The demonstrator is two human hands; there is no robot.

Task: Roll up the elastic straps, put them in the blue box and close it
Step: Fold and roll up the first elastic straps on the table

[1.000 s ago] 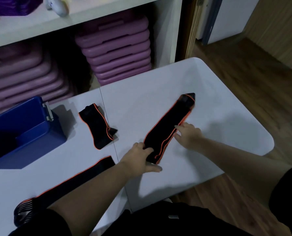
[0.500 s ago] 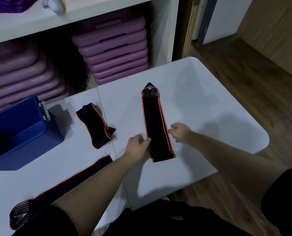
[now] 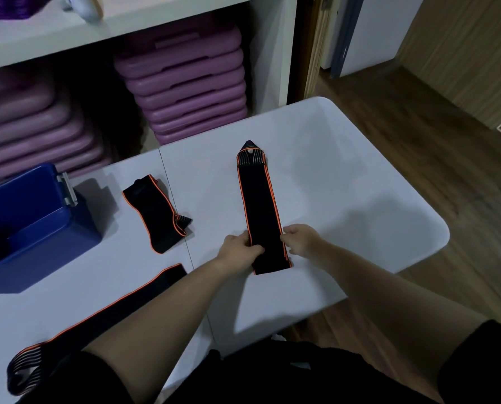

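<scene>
Since the earlier frames the strap [image 3: 261, 217] has been swung from a slant to lie straight, its pointed striped end toward the counter's [image 3: 345, 182] far edge and its blunt end toward the near edge, and both hands have closed in on that near end. The left hand [image 3: 239, 247] pinches the left border, fingers curled over the cloth; the right hand [image 3: 297, 237] nips the right border, likely so the roll starts square. A second strap [image 3: 156, 212] lies folded just left of the counter's seam, and a third [image 3: 97, 319] stretches toward the near left corner. The blue box [image 3: 39, 225] stands open at the left edge, ready to receive them.
</scene>
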